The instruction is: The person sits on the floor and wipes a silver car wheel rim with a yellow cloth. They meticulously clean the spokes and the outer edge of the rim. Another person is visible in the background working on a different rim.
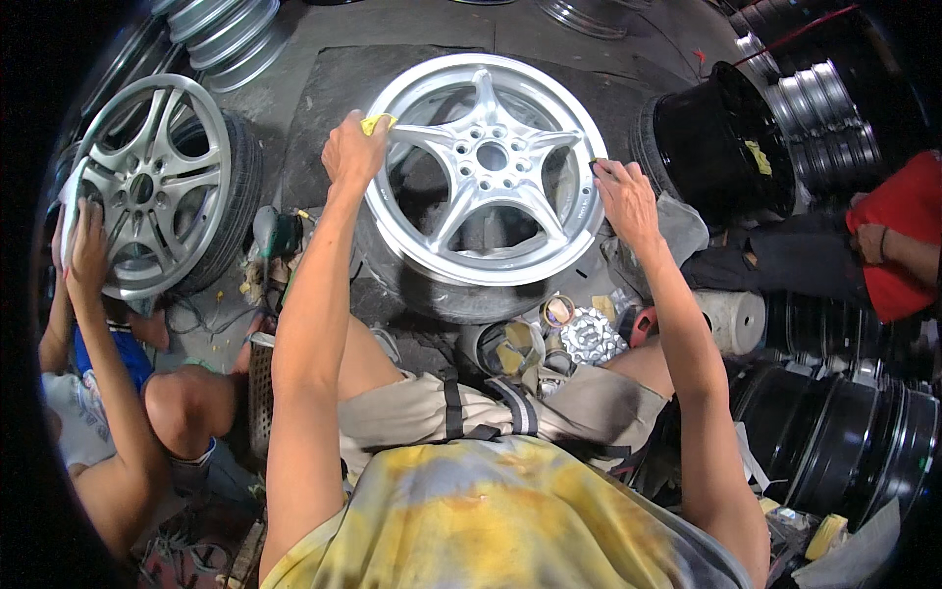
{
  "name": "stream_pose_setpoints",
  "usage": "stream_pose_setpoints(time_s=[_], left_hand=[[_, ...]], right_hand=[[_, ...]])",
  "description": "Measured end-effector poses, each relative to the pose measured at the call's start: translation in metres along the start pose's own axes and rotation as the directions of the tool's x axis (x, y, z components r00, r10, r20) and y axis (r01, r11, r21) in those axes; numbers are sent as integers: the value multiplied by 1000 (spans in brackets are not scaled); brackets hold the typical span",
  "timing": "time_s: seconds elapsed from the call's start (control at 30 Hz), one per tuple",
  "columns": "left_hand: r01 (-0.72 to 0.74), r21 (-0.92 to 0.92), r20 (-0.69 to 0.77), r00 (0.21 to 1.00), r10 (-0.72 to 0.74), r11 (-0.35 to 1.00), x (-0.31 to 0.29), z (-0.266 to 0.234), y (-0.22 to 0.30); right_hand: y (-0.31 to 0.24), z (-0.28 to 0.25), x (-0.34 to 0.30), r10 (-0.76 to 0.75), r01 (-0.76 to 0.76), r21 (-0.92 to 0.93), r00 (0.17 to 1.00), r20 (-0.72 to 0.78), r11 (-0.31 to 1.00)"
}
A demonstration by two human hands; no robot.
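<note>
A silver alloy wheel rim (525,169) with five spokes lies face up on a black tire (461,303) in front of me. At its left edge my left hand (353,152) is closed on a small yellow piece, sandpaper or cloth (377,124), pressed against the rim lip. My right hand (630,201) is at the right edge, its fingers bent together and touching the lip. A small dark bit shows at those fingertips; what it is I cannot make out.
At left a co-worker's hands (86,240) hold a white cloth against another silver wheel (142,187) with a tire. A black wheel barrel (726,147) stands at right, near another person in red (898,240). Cans and scraps (505,346) lie between my knees.
</note>
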State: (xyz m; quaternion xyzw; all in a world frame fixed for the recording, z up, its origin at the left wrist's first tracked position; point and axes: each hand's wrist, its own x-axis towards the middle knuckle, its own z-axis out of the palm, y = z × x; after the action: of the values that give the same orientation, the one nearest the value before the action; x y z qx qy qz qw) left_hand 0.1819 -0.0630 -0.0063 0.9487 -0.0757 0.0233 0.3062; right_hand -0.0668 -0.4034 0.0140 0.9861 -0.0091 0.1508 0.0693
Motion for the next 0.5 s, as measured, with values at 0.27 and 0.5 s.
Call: stream_pose_setpoints(time_s=[0.27, 0.5], left_hand=[[-12, 7, 16, 1000, 12, 1000, 2, 0, -3], [-16, 20, 3, 1000, 16, 1000, 5, 4, -7]], right_hand=[[7, 0, 7, -164, 165, -76, 986, 14, 983], [8, -8, -1, -167, 169, -69, 985, 37, 983]])
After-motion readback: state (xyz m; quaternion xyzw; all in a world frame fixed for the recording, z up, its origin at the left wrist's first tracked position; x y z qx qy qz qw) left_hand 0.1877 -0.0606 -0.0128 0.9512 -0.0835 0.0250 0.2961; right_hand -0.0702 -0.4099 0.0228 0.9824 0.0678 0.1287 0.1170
